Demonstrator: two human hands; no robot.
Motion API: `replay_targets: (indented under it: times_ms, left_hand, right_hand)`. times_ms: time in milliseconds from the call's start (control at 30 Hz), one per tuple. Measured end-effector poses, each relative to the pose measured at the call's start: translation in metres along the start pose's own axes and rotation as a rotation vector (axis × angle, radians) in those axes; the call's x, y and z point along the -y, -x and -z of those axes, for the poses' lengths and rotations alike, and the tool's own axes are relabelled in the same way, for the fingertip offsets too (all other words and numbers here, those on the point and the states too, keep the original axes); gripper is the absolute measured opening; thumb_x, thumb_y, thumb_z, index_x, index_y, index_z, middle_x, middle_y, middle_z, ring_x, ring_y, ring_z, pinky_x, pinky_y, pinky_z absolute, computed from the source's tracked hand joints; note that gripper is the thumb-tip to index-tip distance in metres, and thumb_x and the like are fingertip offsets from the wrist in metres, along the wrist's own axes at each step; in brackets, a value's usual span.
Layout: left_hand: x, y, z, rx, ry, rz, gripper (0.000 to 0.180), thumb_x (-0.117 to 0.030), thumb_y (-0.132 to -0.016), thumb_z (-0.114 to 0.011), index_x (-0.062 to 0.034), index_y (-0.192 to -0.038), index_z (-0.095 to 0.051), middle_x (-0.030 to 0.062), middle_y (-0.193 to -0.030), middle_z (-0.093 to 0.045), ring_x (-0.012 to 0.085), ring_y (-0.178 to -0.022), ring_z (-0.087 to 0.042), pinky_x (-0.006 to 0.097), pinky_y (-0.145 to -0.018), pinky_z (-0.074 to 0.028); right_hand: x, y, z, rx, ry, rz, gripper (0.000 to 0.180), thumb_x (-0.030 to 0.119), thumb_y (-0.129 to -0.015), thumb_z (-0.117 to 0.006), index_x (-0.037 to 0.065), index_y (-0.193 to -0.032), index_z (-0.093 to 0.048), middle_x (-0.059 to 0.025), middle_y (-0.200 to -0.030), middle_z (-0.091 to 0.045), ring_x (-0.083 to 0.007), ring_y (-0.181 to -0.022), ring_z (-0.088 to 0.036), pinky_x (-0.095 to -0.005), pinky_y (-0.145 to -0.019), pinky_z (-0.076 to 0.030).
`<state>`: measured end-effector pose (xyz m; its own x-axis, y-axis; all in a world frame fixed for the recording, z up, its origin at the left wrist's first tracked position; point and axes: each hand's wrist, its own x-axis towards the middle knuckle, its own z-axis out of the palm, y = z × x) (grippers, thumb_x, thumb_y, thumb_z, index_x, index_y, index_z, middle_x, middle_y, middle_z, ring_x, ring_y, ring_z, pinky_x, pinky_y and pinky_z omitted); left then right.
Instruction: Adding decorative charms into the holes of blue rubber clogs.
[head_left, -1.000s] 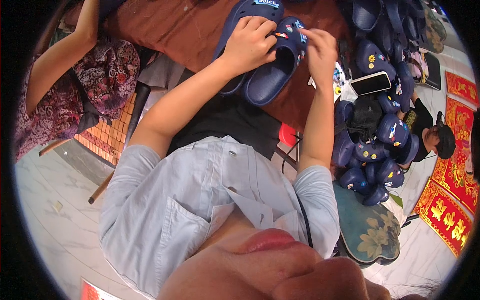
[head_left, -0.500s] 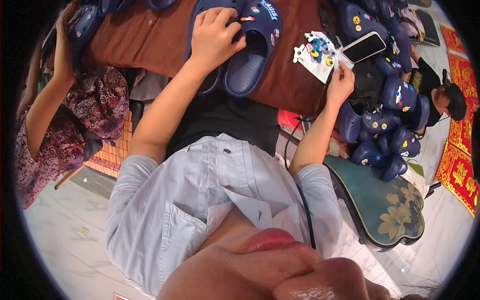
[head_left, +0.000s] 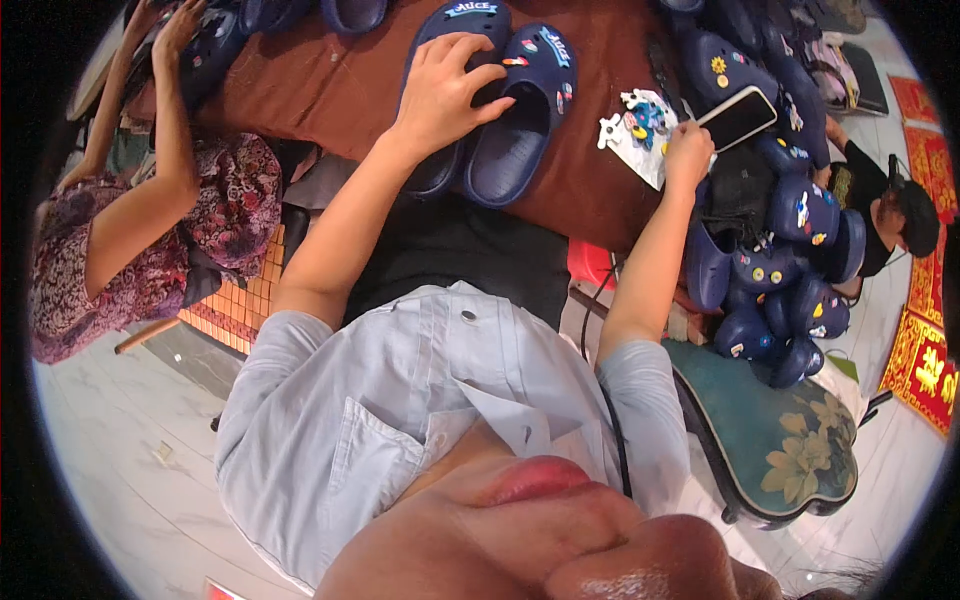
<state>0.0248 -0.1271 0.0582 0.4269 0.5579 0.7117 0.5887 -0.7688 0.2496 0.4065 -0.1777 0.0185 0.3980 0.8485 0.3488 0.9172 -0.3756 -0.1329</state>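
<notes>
- My left hand (head_left: 445,85) lies flat and spread across a pair of navy clogs (head_left: 500,100) on the brown table (head_left: 330,90); the fingers press down on them and do not close around either one.
- My right hand (head_left: 688,150) is curled at the near edge of a white charm card (head_left: 640,120), thumb and fingers seemingly pinching it, though the grip itself is partly hidden.
- The clogs sit side by side, touching, near the table's front edge, just left of the card.
- Their long axes run away from me, slightly tilted; the strap ends with printed bands lie at the far end, the rounded ends toward me, open cavities facing up.
- I judge the clogs light, foam-like, a bit springy and not slippery: easy to pin with a flat palm, best lifted by the side wall or the strap.
- Small coloured charms dot their uppers; these look able to pop loose, so I would keep my fingers off them.
- The card looks thin and floppy, loaded with little charms; holding it at an edge will let it sag, so a corner pinch with support beneath suits it better.
- A phone (head_left: 738,118) lies just beyond the card, and a heap of clogs (head_left: 780,270) sits at my right.
- Another person's arm (head_left: 160,170) reaches to the table on my left.
</notes>
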Motion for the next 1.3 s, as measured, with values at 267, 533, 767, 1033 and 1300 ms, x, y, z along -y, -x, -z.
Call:
replay_targets:
  times_ms: [267, 533, 767, 1033, 1300]
  left_hand:
    - [0.001, 0.024, 0.048, -0.175, 0.132, 0.172, 0.028, -0.008, -0.076, -0.076, -0.0071, -0.104, -0.072, 0.0104, -0.118, -0.064, 0.0296, -0.117, -0.058, 0.04, -0.098, -0.047]
    - [0.004, 0.054, 0.069, -0.101, 0.249, 0.444, 0.023, -0.004, -0.083, -0.071, -0.0012, -0.106, -0.07, 0.0136, -0.114, -0.066, 0.0267, -0.108, -0.064, 0.034, -0.094, -0.049]
    - [-0.005, 0.018, 0.054, -0.062, 0.657, 0.625, 0.027, -0.007, -0.091, -0.068, -0.0004, -0.118, -0.067, 0.0081, -0.112, -0.068, 0.0151, -0.106, -0.063, 0.029, -0.094, -0.048]
    - [-0.021, -0.014, 0.045, -0.034, 0.958, 0.777, 0.027, -0.014, -0.092, -0.07, -0.0009, -0.115, -0.068, 0.0041, -0.103, -0.069, 0.01, -0.098, -0.062, 0.025, -0.088, -0.049]
    - [0.021, 0.006, 0.04, -0.331, 0.998, 0.875, 0.018, -0.008, -0.091, -0.07, 0.0013, -0.107, -0.07, 0.0055, -0.098, -0.071, 0.0104, -0.088, -0.065, 0.023, -0.08, -0.053]
  right_hand:
    - [-0.009, -0.005, -0.003, 0.054, -0.067, 0.061, 0.01, 0.01, -0.086, -0.064, 0.002, -0.091, -0.068, -0.0185, -0.094, -0.066, -0.0383, -0.094, -0.061, -0.0456, -0.082, -0.049]
    - [0.037, -0.004, 0.037, -0.277, -0.485, 0.101, 0.01, -0.001, -0.082, -0.068, 0.0, -0.093, -0.069, -0.0129, -0.089, -0.069, -0.0254, -0.082, -0.068, -0.0352, -0.073, -0.053]
    - [0.179, 0.015, 0.069, 0.183, -1.626, 0.125, 0.016, -0.004, -0.083, -0.073, 0.001, -0.097, -0.069, -0.0031, -0.092, -0.068, -0.0101, -0.084, -0.063, -0.023, -0.078, -0.049]
    - [0.233, 0.023, 0.067, 0.41, -1.806, 0.204, 0.014, -0.002, -0.084, -0.074, 0.001, -0.096, -0.068, -0.0019, -0.092, -0.067, -0.0083, -0.081, -0.062, -0.0212, -0.076, -0.049]
    - [0.226, 0.017, 0.064, -0.077, -1.076, 0.587, 0.023, 0.012, -0.082, -0.074, 0.005, -0.103, -0.071, -0.0075, -0.095, -0.07, -0.0262, -0.096, -0.06, -0.0361, -0.085, -0.047]
